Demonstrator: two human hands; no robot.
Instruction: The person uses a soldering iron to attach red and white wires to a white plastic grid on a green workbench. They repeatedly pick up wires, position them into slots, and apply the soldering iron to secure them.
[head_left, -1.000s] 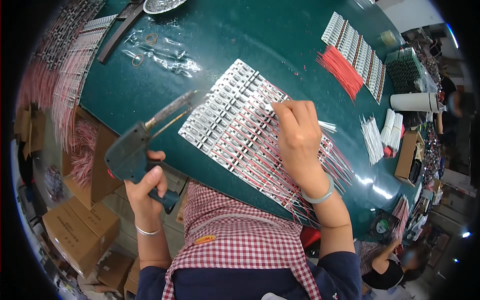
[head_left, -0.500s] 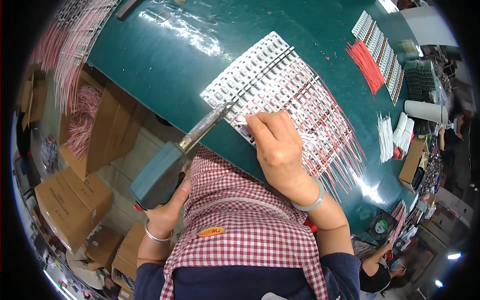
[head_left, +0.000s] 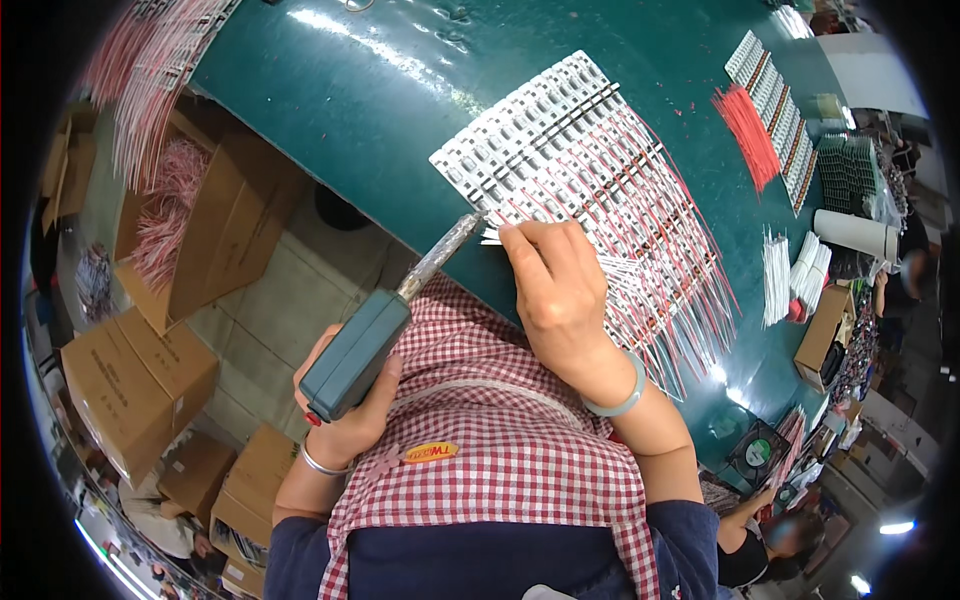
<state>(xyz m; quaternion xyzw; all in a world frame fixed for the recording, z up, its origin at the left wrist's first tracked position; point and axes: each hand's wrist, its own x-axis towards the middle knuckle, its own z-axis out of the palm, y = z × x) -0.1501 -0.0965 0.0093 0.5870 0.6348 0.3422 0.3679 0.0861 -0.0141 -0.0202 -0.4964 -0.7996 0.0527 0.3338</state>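
My left hand [head_left: 350,425] is wrapped round the handle of a soldering gun [head_left: 357,355] with a blue-green body. Its metal barrel slants up and right, and the tip meets the lower left edge of a white circuit board panel [head_left: 520,125]. Close beside that tip, my right hand [head_left: 560,290] is closed in a pinch on white wire [head_left: 491,237], whose ends stick out left of the fingers. Red and white wires [head_left: 690,270] hang in rows off the panel's right side. Part of the panel is hidden under my right hand.
The green table [head_left: 330,120] carries red wires [head_left: 747,135], a second board strip [head_left: 775,110] and white wire bundles [head_left: 776,278] at right. A black fan [head_left: 757,452] stands near a co-worker [head_left: 750,540]. Cardboard boxes [head_left: 140,390] stand on the floor at left.
My left hand and the soldering gun have moved right and the gun is turned more upright. Its tip has shifted to the panel's edge near my right fingers. The whole view has shifted slightly.
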